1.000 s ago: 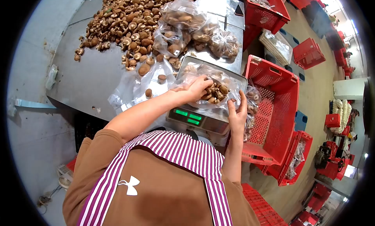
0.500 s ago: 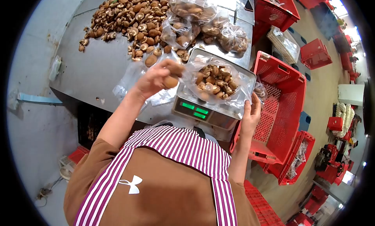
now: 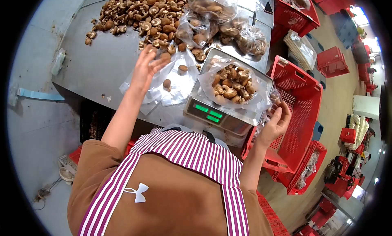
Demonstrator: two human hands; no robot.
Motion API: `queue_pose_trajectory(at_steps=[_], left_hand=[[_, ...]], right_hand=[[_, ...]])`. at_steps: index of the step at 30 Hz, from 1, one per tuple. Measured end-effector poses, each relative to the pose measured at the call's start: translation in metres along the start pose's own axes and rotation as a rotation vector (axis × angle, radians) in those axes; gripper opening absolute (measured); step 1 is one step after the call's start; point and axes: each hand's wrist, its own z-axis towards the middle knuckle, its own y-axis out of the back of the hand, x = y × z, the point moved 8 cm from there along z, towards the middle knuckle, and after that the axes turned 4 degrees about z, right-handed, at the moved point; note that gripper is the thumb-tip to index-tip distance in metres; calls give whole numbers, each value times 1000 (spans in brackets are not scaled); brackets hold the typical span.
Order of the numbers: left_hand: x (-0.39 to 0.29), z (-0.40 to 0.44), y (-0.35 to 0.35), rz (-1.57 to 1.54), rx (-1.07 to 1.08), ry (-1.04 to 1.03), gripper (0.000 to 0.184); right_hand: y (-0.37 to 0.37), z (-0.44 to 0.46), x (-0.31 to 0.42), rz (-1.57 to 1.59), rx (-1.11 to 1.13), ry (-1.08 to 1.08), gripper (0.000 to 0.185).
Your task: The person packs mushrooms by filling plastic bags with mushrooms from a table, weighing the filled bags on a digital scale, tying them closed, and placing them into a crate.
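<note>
Under Armour logo (image 3: 140, 193) on shirt (image 3: 179, 199)

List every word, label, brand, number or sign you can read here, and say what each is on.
No words or numbers are readable.
Brown top: a white emblem without letters, resembling the Under Armour logo.
Scale display: lit green figures, too small and blurred to read.
Upper red crate: a pale mark on its side, too blurred to read.
</note>
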Motion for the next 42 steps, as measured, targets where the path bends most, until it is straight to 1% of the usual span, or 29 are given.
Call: queue_pose_trajectory(at_steps=[3,5,6,7,8,9,11,12,14,17,19,21,23,25,27,28,29,30,31,32,33,34,35,37,38,39,40,41,42], left_hand=[[1,-28,-49,246,248,-50,63],[-1,-53,-86,401,367,-115,67],[6,-59,-102,472,435,-175,73],[3,-68,-112,572,450,-279,79],[1,-74,-121,708,425,-375,77],[-2,-79,-128,845,395,-472,75],[3,-78,-131,836,385,-426,70],[7,-78,-130,829,380,-372,66],[6,-80,-129,792,396,-369,64],[6,-80,-119,729,401,-357,60],[6,-80,-105,703,379,-335,59],[7,-79,-91,655,352,-295,58],[11,-80,-82,611,327,-304,61],[12,-84,-87,645,366,-297,61],[14,-85,-94,671,375,-303,66],[8,-88,-101,758,377,-369,69],[3,-89,-109,842,381,-438,73],[-7,-92,-121,923,368,-593,76],[-9,-90,-125,919,370,-594,76],[-13,-92,-132,996,387,-692,74],[-16,-94,-138,1073,403,-789,71],[-15,-92,-139,1059,369,-855,54],[-10,-85,-138,1058,370,-854,54],[2,-71,-137,1068,404,-794,37],[-7,-70,-140,960,371,-803,22],[-12,-69,-145,956,379,-811,22],[-6,-59,-147,814,441,-579,21],[2,-52,-151,669,498,-348,21],[0,-52,-162,484,552,-191,20]], right_hand=[[-18,-8,39,1,16,135,18],[-47,-14,45,-22,163,121,17],[-64,-15,46,-137,276,164,18],[-82,-15,42,-252,390,206,20],[-96,-15,29,-304,463,229,26],[-105,-13,16,-303,464,234,26],[-126,-7,-19,-604,510,188,31],[-134,-2,-30,-603,509,191,31],[-148,5,-50,-912,531,193,36],[-147,13,-54,-1008,564,146,38],[-137,13,-32,-1013,563,168,36],[-129,13,-8,-982,642,147,34],[-130,17,17,-895,690,211,34],[-146,24,27,-357,765,-9,41],[-169,13,86,53,824,16,54],[-173,14,99,70,844,114,63],[-170,17,108,50,763,162,63],[-154,21,106,-168,663,282,65],[-138,25,99,-378,565,402,66],[-125,24,89,-528,509,420,68],[-113,19,79,-529,512,419,68],[-96,18,64,-736,440,405,69],[-79,17,49,-941,361,389,71],[-44,14,17,-1034,246,361,59],[-34,16,14,-1036,238,361,59],[-19,23,-13,-1048,344,38,44],[-5,20,-40,-1038,443,-286,32],[-2,22,-38,-1038,429,-284,32],[-10,24,-29,-499,394,-252,23]])
